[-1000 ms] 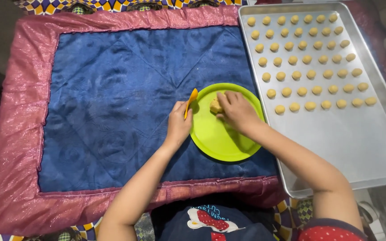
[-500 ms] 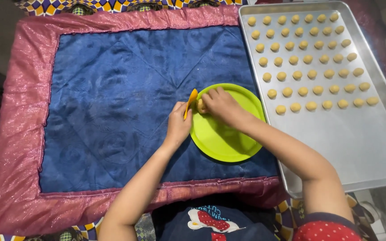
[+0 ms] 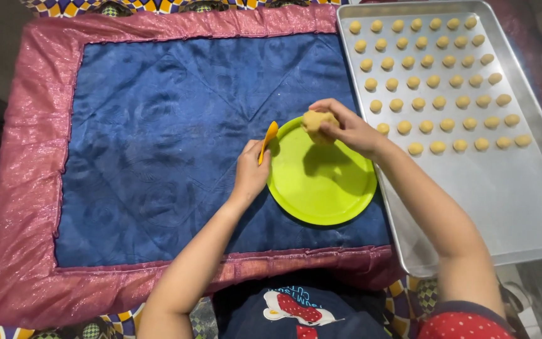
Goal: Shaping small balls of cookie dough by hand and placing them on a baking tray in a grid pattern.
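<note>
Item, dough lump (image 3: 318, 125): my right hand (image 3: 346, 129) had lifted it off the lime-green plate (image 3: 321, 182), grip closed round it above the plate's far rim, where a second before it lay on the plate; left hand (image 3: 250, 172) pinched the orange scraper (image 3: 268, 139) at the plate's edge, beside the tray (image 3: 509, 207) of dough balls (image 3: 437, 81).

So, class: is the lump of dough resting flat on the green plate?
No: the right hand holds the dough lump lifted above the green plate, casting a shadow on it.
</note>
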